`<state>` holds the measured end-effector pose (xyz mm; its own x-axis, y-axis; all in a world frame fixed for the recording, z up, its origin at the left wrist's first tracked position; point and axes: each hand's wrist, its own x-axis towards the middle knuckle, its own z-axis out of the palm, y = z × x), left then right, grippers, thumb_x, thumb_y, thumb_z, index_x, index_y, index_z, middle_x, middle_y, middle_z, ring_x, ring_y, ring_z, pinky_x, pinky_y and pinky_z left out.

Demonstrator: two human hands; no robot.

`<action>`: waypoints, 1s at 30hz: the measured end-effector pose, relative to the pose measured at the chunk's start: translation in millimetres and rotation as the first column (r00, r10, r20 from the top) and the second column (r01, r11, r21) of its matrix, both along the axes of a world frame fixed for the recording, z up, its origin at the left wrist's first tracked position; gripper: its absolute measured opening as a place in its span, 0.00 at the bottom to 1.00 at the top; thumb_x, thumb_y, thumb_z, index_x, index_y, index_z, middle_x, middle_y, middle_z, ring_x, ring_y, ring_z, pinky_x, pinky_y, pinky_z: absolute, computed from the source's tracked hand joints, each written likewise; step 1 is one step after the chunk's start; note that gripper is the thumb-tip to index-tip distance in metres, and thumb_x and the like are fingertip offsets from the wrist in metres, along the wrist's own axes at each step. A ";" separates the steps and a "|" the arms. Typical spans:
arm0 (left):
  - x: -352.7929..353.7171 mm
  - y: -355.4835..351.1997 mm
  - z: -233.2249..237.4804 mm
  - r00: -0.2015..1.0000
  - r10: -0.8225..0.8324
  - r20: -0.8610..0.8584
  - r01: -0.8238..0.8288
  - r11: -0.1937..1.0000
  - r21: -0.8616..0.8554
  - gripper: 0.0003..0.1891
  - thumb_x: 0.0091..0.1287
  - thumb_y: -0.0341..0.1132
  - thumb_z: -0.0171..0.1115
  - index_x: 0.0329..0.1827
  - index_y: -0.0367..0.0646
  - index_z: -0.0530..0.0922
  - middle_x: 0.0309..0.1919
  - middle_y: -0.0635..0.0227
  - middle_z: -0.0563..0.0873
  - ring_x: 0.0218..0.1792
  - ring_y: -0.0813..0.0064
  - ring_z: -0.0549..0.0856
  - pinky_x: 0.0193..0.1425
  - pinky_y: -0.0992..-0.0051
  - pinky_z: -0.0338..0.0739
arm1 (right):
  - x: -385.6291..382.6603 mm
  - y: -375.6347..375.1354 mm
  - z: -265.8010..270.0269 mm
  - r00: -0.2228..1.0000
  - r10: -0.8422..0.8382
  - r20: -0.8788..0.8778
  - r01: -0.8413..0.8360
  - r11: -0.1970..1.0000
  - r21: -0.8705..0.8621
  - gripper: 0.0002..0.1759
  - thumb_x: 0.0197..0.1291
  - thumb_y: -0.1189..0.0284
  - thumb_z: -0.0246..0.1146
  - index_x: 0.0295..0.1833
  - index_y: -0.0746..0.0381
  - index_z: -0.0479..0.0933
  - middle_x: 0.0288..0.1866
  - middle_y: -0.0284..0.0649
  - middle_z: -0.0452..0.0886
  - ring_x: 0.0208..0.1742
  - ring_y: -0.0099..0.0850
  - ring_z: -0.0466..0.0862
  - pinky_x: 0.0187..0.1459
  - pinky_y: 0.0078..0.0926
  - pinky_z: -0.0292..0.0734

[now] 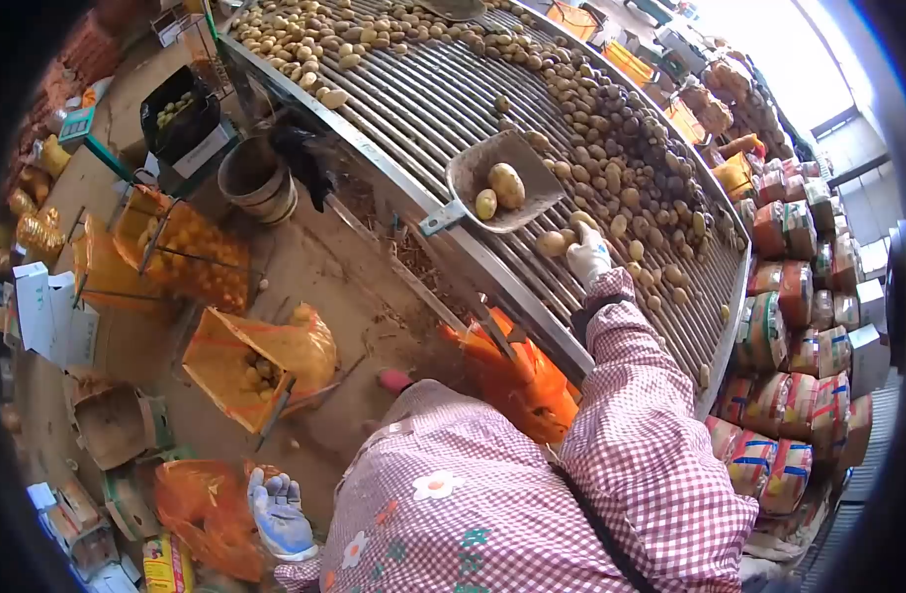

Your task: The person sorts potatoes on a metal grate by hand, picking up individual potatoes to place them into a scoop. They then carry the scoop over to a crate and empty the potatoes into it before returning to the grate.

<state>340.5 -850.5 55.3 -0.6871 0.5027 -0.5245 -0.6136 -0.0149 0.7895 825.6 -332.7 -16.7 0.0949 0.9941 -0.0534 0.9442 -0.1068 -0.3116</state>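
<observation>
My right hand (588, 255), in a white glove, reaches over the slatted metal sorting table (413, 109). Its fingers are closed on a potato (582, 219), partly hidden by the glove. Another potato (552, 243) lies just beside those fingers. Up and left of the hand, a scoop (537, 186) rests on the slats with a couple of potatoes (506, 184) in it. Low at the left hangs my left hand (281, 516), in a white and blue glove, fingers apart and holding nothing. An orange mesh bag (211, 509) is close to it.
Many potatoes (621, 128) cover the table's far side. Left on the floor stand a bucket (258, 180), a black-lined crate (181, 119) and an open mesh bag (265, 366) on a frame. Packed bags (794, 326) are stacked at right. An orange bag (532, 381) hangs below the table edge.
</observation>
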 end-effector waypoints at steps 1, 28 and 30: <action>1.1 1.0 1.0 1.000 -0.003 0.000 0.003 1.000 0.000 0.22 0.78 0.45 0.57 0.71 0.50 0.76 0.48 0.73 0.88 0.52 0.73 0.86 0.62 0.67 0.79 | -5.8 -0.9 19.2 1.000 -0.003 0.000 0.003 1.000 0.000 0.29 0.65 0.72 0.56 0.73 0.60 0.73 0.72 0.54 0.76 0.74 0.49 0.75 0.74 0.38 0.68; 19.1 48.7 -11.5 0.991 -0.087 0.106 0.091 0.995 -0.038 0.23 0.80 0.45 0.54 0.73 0.46 0.74 0.48 0.71 0.88 0.52 0.74 0.86 0.63 0.66 0.79 | -127.1 -87.7 85.7 -0.553 -0.592 -0.586 -0.551 0.788 -0.277 0.38 0.72 0.41 0.55 0.69 0.64 0.73 0.51 0.49 0.85 0.43 0.40 0.86 0.45 0.40 0.85; 17.2 52.1 -10.2 0.990 -0.098 0.100 0.101 0.994 -0.028 0.23 0.80 0.44 0.54 0.73 0.46 0.74 0.48 0.71 0.88 0.52 0.73 0.87 0.63 0.66 0.79 | -146.1 -96.6 84.7 -0.533 -0.676 -0.509 -0.655 0.711 -0.257 0.40 0.71 0.40 0.56 0.70 0.64 0.73 0.49 0.46 0.85 0.36 0.34 0.83 0.38 0.34 0.80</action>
